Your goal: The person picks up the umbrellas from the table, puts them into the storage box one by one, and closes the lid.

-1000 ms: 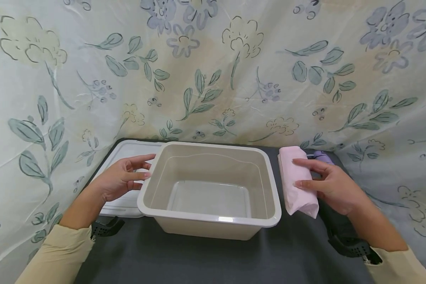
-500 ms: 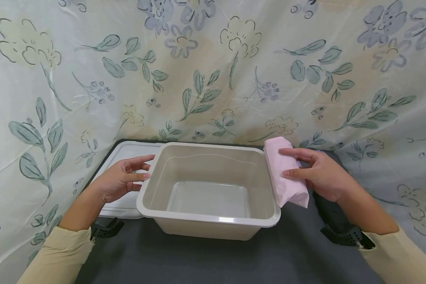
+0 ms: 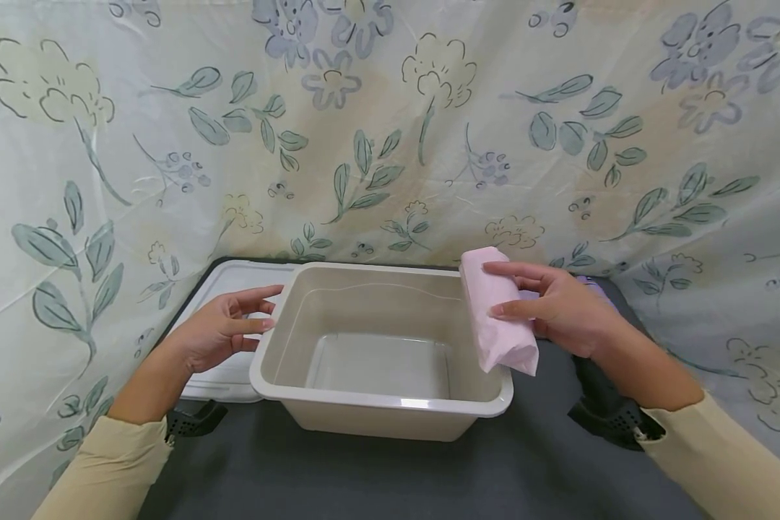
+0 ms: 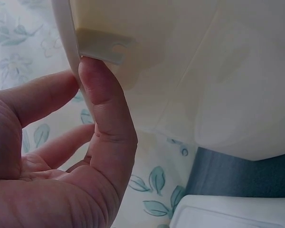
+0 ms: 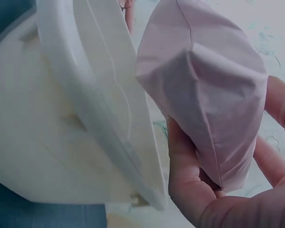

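Note:
A beige plastic storage bin (image 3: pixel 383 419) with a pale rim stands on the dark table. At its left end my left hand (image 3: pixel 229 328) grips the rim; in the left wrist view a curled finger (image 4: pixel 107 104) hooks under the edge beside a small bracket. My right hand (image 3: pixel 559 307) pinches a soft pink bundle (image 3: pixel 494 310), wrapped or folded into an oblong, between thumb and fingers. The bundle hangs tilted over the bin's right rim. Seen from the right wrist, the pink bundle (image 5: pixel 204 90) has a creased, pointed end and is beside the rim (image 5: pixel 80 95).
Left of the bin, partly behind it, a white lid (image 3: pixel 224 386) lies flat on the dark tabletop (image 3: pixel 377 477). Something purple (image 3: pixel 594 285) shows behind my right hand at the back right. A floral curtain (image 3: pixel 364 188) hangs close behind and at both sides.
My right hand has carried the pink bundle leftward and slightly up, from beside the bin to over its right rim. The left hand and the bin have stayed in place.

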`<state>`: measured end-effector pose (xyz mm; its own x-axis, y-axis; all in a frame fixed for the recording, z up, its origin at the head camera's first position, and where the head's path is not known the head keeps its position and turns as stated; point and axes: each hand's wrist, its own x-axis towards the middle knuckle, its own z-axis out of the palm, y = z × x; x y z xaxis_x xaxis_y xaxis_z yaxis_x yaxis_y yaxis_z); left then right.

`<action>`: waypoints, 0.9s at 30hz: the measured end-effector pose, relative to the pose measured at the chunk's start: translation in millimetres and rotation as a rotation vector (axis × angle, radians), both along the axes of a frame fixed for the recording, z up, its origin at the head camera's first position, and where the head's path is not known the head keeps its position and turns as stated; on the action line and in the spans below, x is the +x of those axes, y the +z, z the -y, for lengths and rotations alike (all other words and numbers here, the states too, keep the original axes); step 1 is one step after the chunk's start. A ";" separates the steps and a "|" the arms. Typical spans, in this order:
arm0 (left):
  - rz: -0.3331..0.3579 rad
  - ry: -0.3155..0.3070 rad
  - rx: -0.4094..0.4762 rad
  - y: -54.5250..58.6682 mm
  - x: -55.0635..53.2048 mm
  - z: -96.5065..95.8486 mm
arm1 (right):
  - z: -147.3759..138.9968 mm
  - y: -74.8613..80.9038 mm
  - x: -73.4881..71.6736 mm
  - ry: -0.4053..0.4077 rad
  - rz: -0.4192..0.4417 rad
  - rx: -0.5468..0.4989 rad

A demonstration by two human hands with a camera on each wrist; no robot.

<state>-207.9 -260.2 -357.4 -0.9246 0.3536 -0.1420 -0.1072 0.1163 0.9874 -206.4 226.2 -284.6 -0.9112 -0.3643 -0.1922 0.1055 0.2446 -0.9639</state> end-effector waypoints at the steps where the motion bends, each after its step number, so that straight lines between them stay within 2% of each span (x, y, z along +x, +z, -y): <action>1: 0.001 0.000 0.000 0.2 -0.1 -0.2 | 3.0 0.6 -0.9 0.003 0.006 -0.008; 8: 0.006 0.004 0.010 1.3 -0.5 -0.9 | 23.6 0.6 -10.9 0.018 0.062 -0.048; 14: 0.003 0.001 0.014 1.6 -0.9 -1.5 | 43.3 -1.2 -23.9 0.009 0.096 -0.039; 27: -0.005 -0.002 0.018 0.3 -3.6 -3.7 | 90.8 0.8 -42.8 0.084 0.193 -0.031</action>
